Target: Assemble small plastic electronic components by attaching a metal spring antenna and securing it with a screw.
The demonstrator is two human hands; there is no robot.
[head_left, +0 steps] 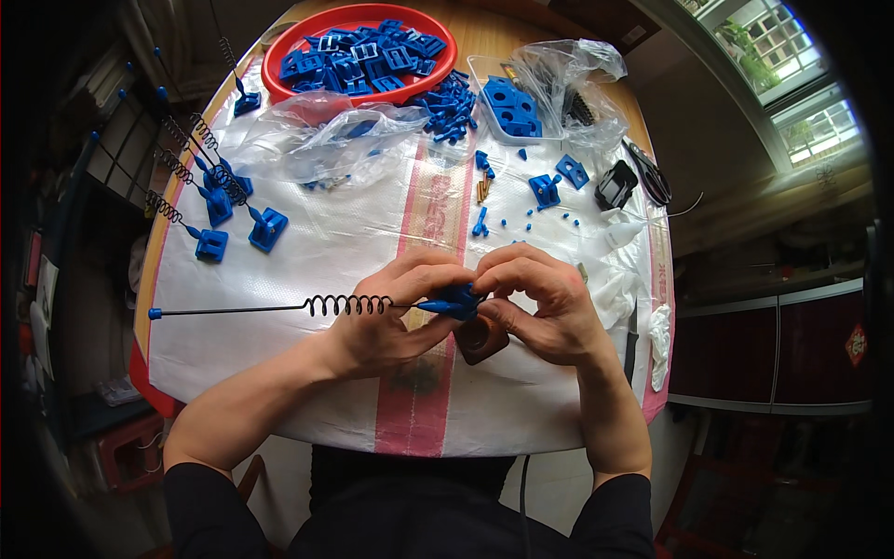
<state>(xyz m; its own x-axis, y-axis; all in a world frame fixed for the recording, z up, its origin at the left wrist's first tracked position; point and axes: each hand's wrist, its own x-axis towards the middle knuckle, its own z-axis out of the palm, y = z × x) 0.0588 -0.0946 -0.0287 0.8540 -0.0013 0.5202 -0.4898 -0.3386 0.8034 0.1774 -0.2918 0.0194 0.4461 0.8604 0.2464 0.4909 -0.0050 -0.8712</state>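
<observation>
My left hand (382, 312) pinches the blue base end of a toy-like antenna (456, 301), a black rod with a coil spring and a small blue cap at its far left tip. The rod lies across the back of my left hand and sticks out leftward. My right hand (545, 307) has its thumb and forefinger closed on the other side of the same blue piece; fingers hide much of it. Just beneath them a brown block with a round hole (484, 340) rests on the white sheet. Whether the antenna touches it, I cannot tell.
Finished-looking antennas (267, 230) stand at the left. A red basin (445, 56) of blue plates is at the back, beside crumpled plastic (326, 130) and a clear tub (477, 70). Small blue parts (545, 191), scissors (652, 175) and a white bottle (619, 235) lie right.
</observation>
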